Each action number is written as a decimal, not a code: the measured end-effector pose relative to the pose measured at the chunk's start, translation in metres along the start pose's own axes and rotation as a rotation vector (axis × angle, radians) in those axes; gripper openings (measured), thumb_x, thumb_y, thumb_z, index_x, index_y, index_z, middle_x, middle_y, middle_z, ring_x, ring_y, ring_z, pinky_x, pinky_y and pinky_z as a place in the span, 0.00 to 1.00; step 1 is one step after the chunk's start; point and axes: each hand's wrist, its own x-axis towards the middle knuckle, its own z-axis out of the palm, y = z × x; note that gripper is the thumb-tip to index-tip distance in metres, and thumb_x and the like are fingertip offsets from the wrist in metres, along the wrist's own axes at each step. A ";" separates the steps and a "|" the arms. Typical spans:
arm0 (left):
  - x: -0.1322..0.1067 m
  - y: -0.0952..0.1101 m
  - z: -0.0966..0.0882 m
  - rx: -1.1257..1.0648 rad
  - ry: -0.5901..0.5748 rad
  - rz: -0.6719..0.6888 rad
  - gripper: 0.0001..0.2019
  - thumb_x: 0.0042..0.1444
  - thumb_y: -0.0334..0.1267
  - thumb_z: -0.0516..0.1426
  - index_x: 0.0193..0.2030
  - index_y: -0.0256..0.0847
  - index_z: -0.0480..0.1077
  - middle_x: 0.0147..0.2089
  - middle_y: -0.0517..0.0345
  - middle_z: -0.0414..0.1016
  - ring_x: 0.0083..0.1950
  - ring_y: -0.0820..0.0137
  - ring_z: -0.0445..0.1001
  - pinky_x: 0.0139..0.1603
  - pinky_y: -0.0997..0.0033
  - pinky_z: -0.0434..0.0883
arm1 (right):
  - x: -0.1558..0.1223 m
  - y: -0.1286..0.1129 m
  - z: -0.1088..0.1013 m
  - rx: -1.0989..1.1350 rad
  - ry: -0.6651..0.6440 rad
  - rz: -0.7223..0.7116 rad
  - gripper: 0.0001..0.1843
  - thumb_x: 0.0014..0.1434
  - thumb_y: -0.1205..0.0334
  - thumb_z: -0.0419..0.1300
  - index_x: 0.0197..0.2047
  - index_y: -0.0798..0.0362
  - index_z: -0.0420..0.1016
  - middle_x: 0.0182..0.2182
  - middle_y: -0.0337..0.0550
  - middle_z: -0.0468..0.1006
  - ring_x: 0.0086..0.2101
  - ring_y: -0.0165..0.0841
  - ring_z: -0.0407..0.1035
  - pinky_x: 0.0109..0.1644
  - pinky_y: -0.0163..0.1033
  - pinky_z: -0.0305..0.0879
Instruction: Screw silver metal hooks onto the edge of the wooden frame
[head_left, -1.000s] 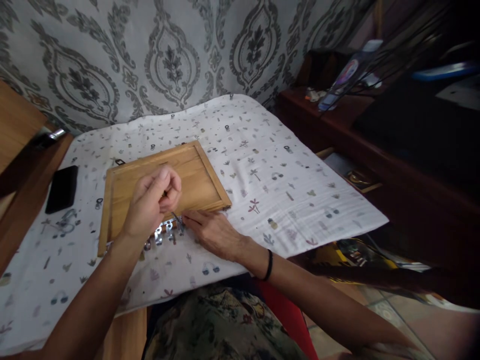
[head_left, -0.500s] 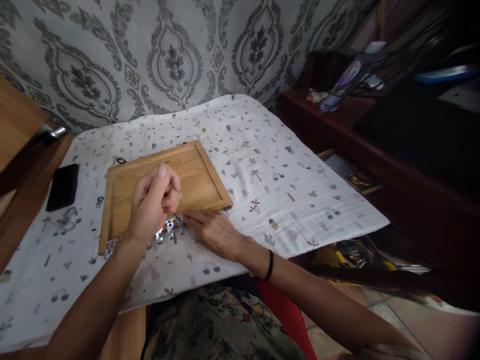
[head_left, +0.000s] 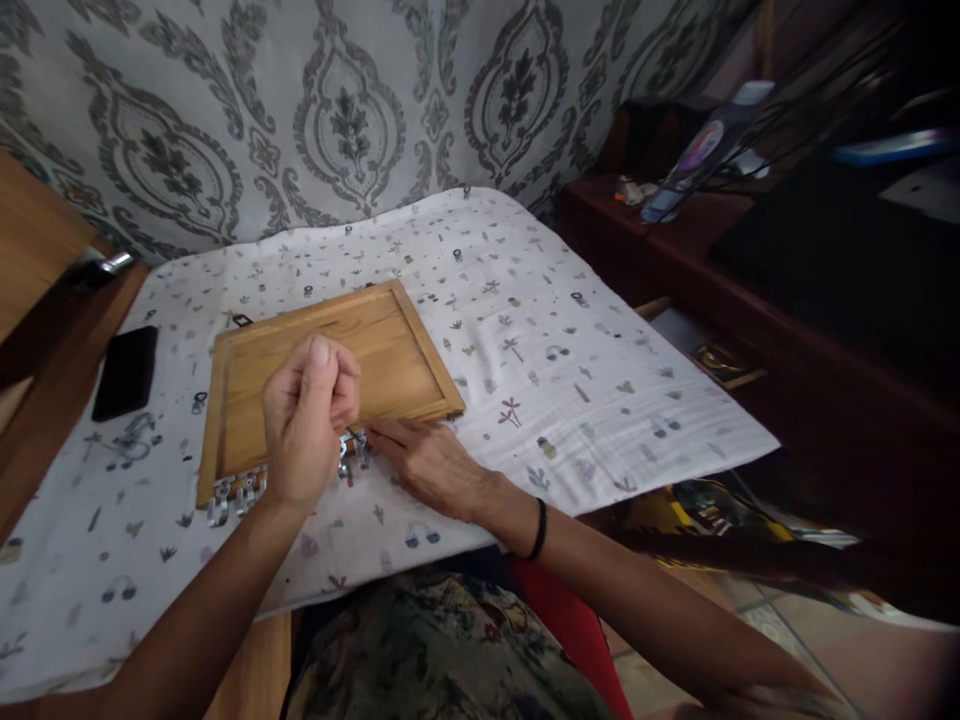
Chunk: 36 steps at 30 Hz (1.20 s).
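A wooden frame [head_left: 390, 345] lies flat on a white printed cloth [head_left: 570, 390]. Along its near edge sits a row of small metal clips [head_left: 238, 493]. My left hand [head_left: 307, 420] hovers over that edge with its fingers curled in a pinch around a thin dark tool whose tip points down at the clips. My right hand [head_left: 427, 462] rests flat on the cloth just right of the clips, fingertips touching the frame's near edge.
A black phone [head_left: 124, 372] lies on the cloth at the left. A wooden surface [head_left: 37, 260] rises at far left. Patterned fabric [head_left: 337, 110] hangs behind. Dark wooden furniture [head_left: 750, 290] with clutter stands at the right.
My left hand has shifted slightly toward me and turned, uncovering more metal clips at the frame's left corner. My right hand has stayed put.
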 end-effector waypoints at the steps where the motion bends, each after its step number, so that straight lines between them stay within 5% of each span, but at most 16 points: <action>1: 0.002 0.000 -0.002 -0.010 -0.032 -0.008 0.24 0.60 0.58 0.61 0.25 0.40 0.67 0.16 0.69 0.48 0.17 0.79 0.45 0.18 0.75 0.46 | 0.000 0.000 0.000 0.003 -0.005 0.002 0.13 0.70 0.72 0.54 0.54 0.60 0.74 0.52 0.54 0.79 0.44 0.39 0.75 0.46 0.43 0.72; 6: 0.018 0.002 -0.020 -0.091 -0.482 -0.148 0.27 0.62 0.60 0.58 0.22 0.39 0.68 0.15 0.69 0.44 0.15 0.81 0.41 0.15 0.76 0.44 | 0.000 0.000 -0.001 0.026 -0.017 0.004 0.13 0.69 0.72 0.53 0.54 0.61 0.73 0.53 0.54 0.78 0.44 0.38 0.75 0.46 0.42 0.72; 8: 0.022 0.002 -0.024 -0.115 -0.572 -0.174 0.26 0.62 0.59 0.59 0.22 0.39 0.68 0.15 0.70 0.43 0.15 0.81 0.41 0.15 0.76 0.44 | 0.000 0.001 0.000 0.034 -0.008 0.005 0.13 0.69 0.73 0.53 0.54 0.61 0.73 0.53 0.55 0.77 0.45 0.38 0.75 0.47 0.43 0.72; 10: 0.022 0.001 -0.023 -0.092 -0.479 -0.147 0.24 0.62 0.57 0.60 0.24 0.39 0.69 0.15 0.70 0.45 0.15 0.80 0.44 0.16 0.76 0.46 | 0.000 0.001 0.001 0.040 -0.003 0.012 0.14 0.68 0.73 0.54 0.55 0.61 0.73 0.53 0.55 0.78 0.45 0.39 0.75 0.47 0.43 0.72; 14: 0.012 -0.003 -0.009 -0.002 -0.042 0.000 0.21 0.59 0.57 0.63 0.28 0.41 0.69 0.18 0.66 0.56 0.19 0.77 0.55 0.19 0.74 0.54 | 0.000 0.001 0.001 0.045 -0.010 0.012 0.16 0.67 0.73 0.55 0.57 0.62 0.72 0.53 0.55 0.78 0.47 0.40 0.74 0.48 0.44 0.72; 16: 0.007 -0.004 -0.003 -0.021 0.058 0.032 0.21 0.59 0.57 0.63 0.29 0.42 0.69 0.18 0.67 0.54 0.19 0.77 0.53 0.19 0.74 0.52 | 0.000 0.001 0.001 0.048 -0.011 0.011 0.16 0.67 0.74 0.55 0.57 0.63 0.72 0.53 0.56 0.78 0.48 0.41 0.74 0.47 0.45 0.73; 19: 0.006 -0.004 -0.002 -0.076 0.006 0.015 0.21 0.62 0.55 0.60 0.26 0.42 0.68 0.16 0.69 0.48 0.17 0.79 0.44 0.17 0.74 0.46 | 0.000 0.000 0.000 0.051 -0.011 0.012 0.15 0.68 0.74 0.55 0.56 0.62 0.73 0.52 0.56 0.78 0.45 0.40 0.74 0.46 0.44 0.72; 24: 0.020 -0.002 -0.018 -0.149 -0.414 -0.163 0.27 0.60 0.61 0.60 0.23 0.39 0.67 0.14 0.71 0.45 0.15 0.81 0.39 0.15 0.77 0.42 | 0.000 0.000 -0.001 0.016 -0.018 0.014 0.13 0.69 0.73 0.54 0.54 0.61 0.74 0.52 0.54 0.79 0.44 0.38 0.75 0.46 0.43 0.71; 26: 0.024 -0.002 -0.021 -0.170 -0.474 -0.192 0.27 0.59 0.61 0.60 0.23 0.39 0.66 0.14 0.71 0.44 0.15 0.82 0.39 0.15 0.78 0.43 | 0.001 0.000 -0.001 0.010 -0.014 0.013 0.14 0.68 0.74 0.54 0.55 0.62 0.73 0.52 0.54 0.79 0.45 0.40 0.75 0.47 0.44 0.72; 32: 0.011 -0.003 -0.006 -0.081 0.009 -0.065 0.21 0.59 0.54 0.64 0.26 0.40 0.68 0.17 0.67 0.55 0.18 0.78 0.52 0.19 0.77 0.53 | 0.001 0.000 -0.001 0.028 -0.018 0.011 0.15 0.67 0.74 0.56 0.56 0.63 0.72 0.53 0.56 0.78 0.46 0.41 0.75 0.47 0.45 0.72; 36: 0.006 -0.003 -0.001 -0.100 0.021 -0.035 0.22 0.60 0.54 0.63 0.24 0.40 0.67 0.17 0.68 0.49 0.18 0.79 0.46 0.18 0.75 0.46 | 0.001 0.000 -0.001 0.038 -0.024 0.004 0.14 0.68 0.73 0.55 0.56 0.62 0.73 0.53 0.56 0.78 0.45 0.40 0.75 0.47 0.45 0.73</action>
